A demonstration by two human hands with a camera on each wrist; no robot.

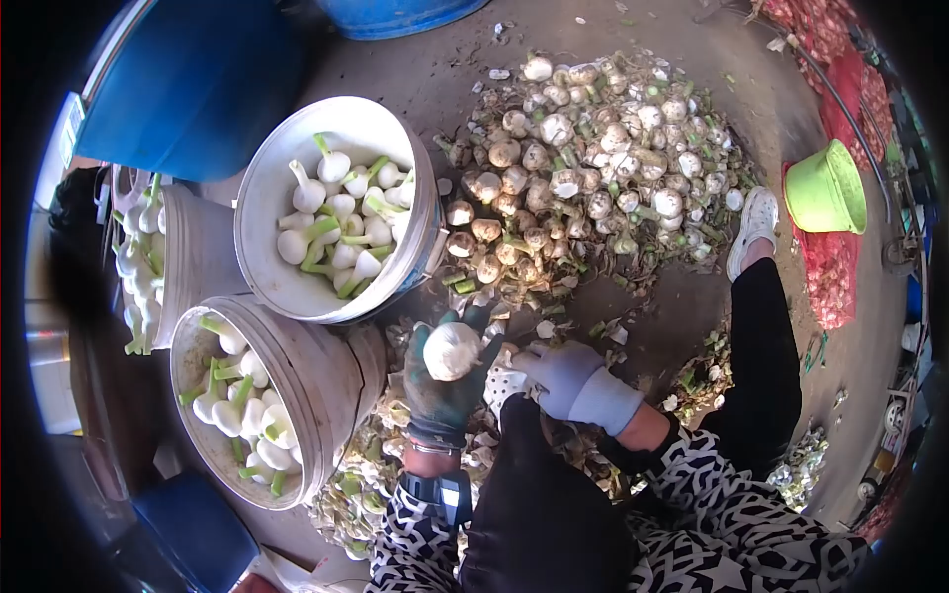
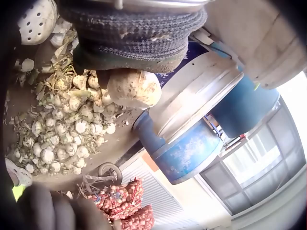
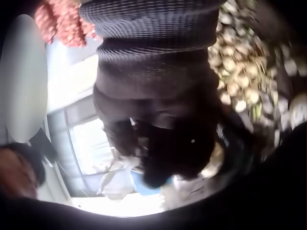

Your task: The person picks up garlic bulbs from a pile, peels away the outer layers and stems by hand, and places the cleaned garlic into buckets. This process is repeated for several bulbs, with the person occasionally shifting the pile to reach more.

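My left hand [image 1: 435, 385], in a dark green-coated glove, holds a white garlic bulb [image 1: 452, 352] between fingers and thumb. In the left wrist view the same bulb [image 2: 136, 89] shows brown specks on its underside. Close on its right is my right hand [image 1: 565, 379] in a pale grey glove, its fingers bent toward the bulb. The right wrist view is dark and blurred around that hand [image 3: 158, 110], and I cannot tell whether its fingertips pinch anything. Ahead of both hands lies a heap of soil-stained garlic bulbs [image 1: 603, 148].
On the left, a white bucket [image 1: 259, 198] and a tilted second bucket [image 1: 341, 395] hold trimmed garlic with green stems. A blue barrel [image 1: 188, 89] stands behind them. At right are a lime-green bucket [image 1: 828, 193] and red net sacks [image 1: 830, 287]. Peelings [image 1: 361, 494] litter the floor.
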